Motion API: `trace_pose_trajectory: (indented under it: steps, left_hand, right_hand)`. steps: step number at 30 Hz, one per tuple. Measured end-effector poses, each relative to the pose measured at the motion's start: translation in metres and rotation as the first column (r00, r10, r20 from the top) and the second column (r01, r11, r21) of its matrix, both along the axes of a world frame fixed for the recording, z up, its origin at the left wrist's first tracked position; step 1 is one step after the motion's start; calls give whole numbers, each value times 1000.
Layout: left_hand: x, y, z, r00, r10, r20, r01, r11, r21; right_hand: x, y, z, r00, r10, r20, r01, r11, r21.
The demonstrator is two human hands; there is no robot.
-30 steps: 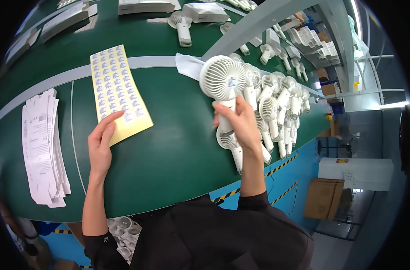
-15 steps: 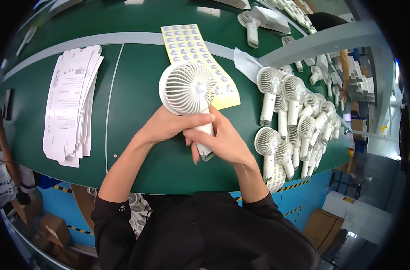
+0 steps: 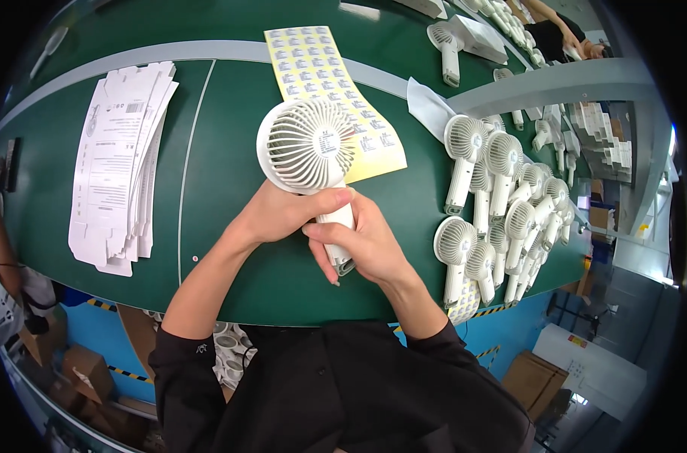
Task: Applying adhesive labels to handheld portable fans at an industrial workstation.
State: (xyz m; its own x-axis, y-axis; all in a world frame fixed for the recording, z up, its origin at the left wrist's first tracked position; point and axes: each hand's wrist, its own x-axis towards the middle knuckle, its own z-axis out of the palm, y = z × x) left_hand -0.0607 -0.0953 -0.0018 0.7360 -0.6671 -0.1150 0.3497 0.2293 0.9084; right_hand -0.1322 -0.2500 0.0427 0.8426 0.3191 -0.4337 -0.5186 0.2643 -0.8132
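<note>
A white handheld fan (image 3: 307, 147) is between my hands above the green table, its round slatted head up and its handle slanting down toward me. A small printed label sits on the hub of the head. My left hand (image 3: 283, 215) is closed around the neck, with the thumb laid across it. Lower down, my right hand (image 3: 358, 238) grips the handle. Behind the fan lies a yellow-backed sheet of labels (image 3: 381, 140), partly hidden by the fan's head; several spots on its near end are bare.
A stack of flat white printed cartons (image 3: 117, 166) lies at the left. Many white handheld fans (image 3: 503, 155) crowd the right side, beside a white cloth-like piece (image 3: 430, 106). One fan (image 3: 449, 57) lies near a white box (image 3: 479, 38) farther back. Other people show at the left edge and upper right.
The fan in my hands has tilted slightly, and the label on its hub faces me more plainly. My grip stays the same. The whole view has shifted a little.
</note>
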Motion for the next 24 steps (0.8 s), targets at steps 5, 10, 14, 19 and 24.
trace_pose_trajectory:
  steps: [5,10,14,19,24]
  left_hand:
    - [-4,-15,3,953,296,-64,-300,952,-62]
    - [11,-10,1,836,547,-42,-548,827,-130]
    - [22,-1,0,781,596,-188,-622,769,-144]
    - [7,-3,6,925,331,187,-319,943,-90]
    - [6,0,2,941,334,60,-323,935,-144]
  right_hand:
    - [-1,13,7,975,-160,154,205,916,-346]
    - [-11,23,6,971,-12,238,168,742,-649]
    - [-19,15,12,979,-24,202,152,745,-649]
    - [-20,11,11,978,-48,203,167,765,-622]
    - [-20,20,1,934,-30,356,266,724,-637]
